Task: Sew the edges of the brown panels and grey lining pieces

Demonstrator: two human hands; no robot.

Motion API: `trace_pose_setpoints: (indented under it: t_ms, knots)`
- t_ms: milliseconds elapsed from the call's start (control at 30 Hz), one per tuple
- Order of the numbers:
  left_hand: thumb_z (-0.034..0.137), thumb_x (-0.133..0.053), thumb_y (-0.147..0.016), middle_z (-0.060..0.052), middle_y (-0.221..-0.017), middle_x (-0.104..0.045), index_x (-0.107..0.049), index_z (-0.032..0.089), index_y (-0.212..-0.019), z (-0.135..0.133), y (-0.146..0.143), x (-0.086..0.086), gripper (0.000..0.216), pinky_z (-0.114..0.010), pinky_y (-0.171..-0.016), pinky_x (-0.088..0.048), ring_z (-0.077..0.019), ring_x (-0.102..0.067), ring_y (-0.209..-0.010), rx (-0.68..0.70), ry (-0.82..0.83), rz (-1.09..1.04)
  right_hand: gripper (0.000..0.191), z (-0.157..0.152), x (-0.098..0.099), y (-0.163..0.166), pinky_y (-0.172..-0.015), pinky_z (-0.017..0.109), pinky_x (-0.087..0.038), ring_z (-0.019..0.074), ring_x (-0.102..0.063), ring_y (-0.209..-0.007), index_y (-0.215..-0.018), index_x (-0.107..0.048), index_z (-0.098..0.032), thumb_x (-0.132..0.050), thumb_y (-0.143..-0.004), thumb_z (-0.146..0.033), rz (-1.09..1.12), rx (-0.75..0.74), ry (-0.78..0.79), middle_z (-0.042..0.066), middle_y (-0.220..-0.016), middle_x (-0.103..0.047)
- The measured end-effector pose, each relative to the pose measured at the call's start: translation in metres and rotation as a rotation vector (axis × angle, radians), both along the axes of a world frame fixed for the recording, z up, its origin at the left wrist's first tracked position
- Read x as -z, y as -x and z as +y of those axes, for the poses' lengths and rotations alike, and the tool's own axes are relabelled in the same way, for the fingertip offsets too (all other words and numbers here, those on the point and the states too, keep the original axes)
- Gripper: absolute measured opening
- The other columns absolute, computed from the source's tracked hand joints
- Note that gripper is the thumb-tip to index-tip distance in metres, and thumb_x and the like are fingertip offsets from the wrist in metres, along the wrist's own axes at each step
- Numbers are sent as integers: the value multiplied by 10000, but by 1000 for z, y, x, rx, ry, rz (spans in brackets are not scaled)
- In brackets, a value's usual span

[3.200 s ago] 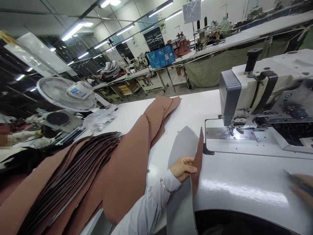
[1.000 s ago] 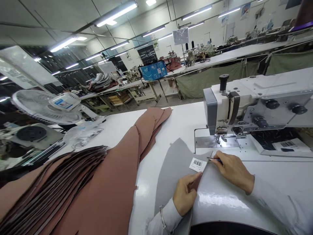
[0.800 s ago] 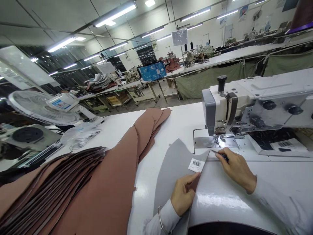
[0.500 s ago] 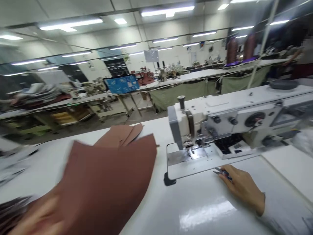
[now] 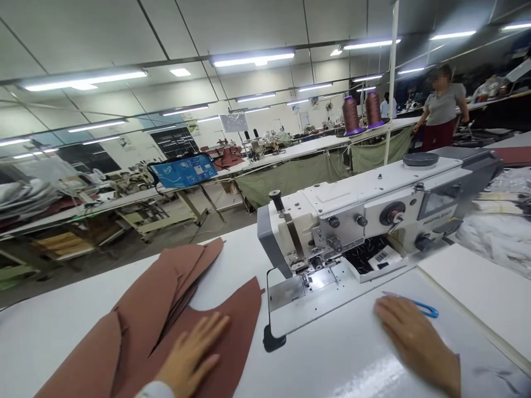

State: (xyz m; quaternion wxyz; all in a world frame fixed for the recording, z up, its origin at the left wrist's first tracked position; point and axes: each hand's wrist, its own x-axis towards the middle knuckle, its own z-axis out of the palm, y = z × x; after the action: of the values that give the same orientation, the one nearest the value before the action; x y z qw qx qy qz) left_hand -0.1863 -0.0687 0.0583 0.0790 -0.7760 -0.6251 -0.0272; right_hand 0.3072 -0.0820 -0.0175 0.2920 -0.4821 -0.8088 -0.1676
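My left hand (image 5: 191, 356) lies flat with fingers spread on a brown leather piece (image 5: 238, 318), on the white table (image 5: 62, 320) left of the sewing machine (image 5: 365, 215). The piece rests on other brown pieces (image 5: 153, 298) fanned out to the left. My right hand (image 5: 410, 337) rests palm down, fingers stretched, on the table in front of the machine bed. Small blue-handled snips (image 5: 427, 309) lie against the far side of its fingers. The needle area (image 5: 309, 271) is bare.
A barcode label (image 5: 379, 257) sits under the machine arm. White cloth (image 5: 493, 237) is heaped at the right. Two thread cones (image 5: 352, 115) stand on a pole behind. A person (image 5: 442, 108) stands at a far table. A blue box (image 5: 182, 170) sits on a back bench.
My left hand flipped the grey-backed piece with its label over, brown side up, onto the pile and flattened on it. My right hand drew back from the label and lies flat. The view swung right.
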Motion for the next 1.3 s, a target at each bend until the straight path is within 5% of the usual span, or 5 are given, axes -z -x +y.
trace_pose_setpoints:
  t_ms: [200, 467, 767, 967, 1300]
  knots:
    - [296, -285, -863, -56, -1437, -185, -301, 255, -1340, -15, -78, 52, 479, -607, -940, -271, -332, -159, -1312, -31, 109, 132, 234, -18, -13, 107, -909, 337, -410, 208, -485, -1062, -985, -572, -119, -368, -885, -173, 49, -412, -39, 95, -1075, -581]
    - [207, -373, -831, -72, -1404, -313, -335, 289, -1333, -80, -110, 56, 510, -512, -929, -364, -299, -328, -1251, 125, 39, -9, 537, -14, -30, 167, -960, 396, -365, 271, -382, -1187, -1192, -481, -100, -415, -867, -522, -243, -845, 180, 141, -1257, -460]
    - [149, -400, -788, -13, -1417, -286, -370, 265, -1303, -1, -157, 55, 529, -662, -985, -115, -292, -123, -1329, 212, 258, -257, 486, -28, -17, 155, -908, 372, -358, 274, -464, -1099, -1079, -570, -124, -591, -773, -502, -174, -706, 182, 137, -1191, -521]
    - [184, -457, -751, -51, -1385, -347, -387, 202, -1289, 27, -176, 46, 543, -652, -1001, -72, -275, -151, -1326, 133, 280, -371, 393, -4, 6, 145, -961, 413, -303, 255, -397, -1161, -1066, -564, -189, -612, -778, -452, -44, -601, 225, 83, -1241, -483]
    - [267, -432, -817, -36, -1380, -361, -387, 216, -1296, 57, -191, 50, 483, -658, -1002, -57, -281, -168, -1318, 129, 265, -350, 238, 20, 8, 136, -976, 432, -278, 244, -374, -1184, -1046, -568, -186, -497, -868, -327, 28, -582, 289, 78, -1243, -480]
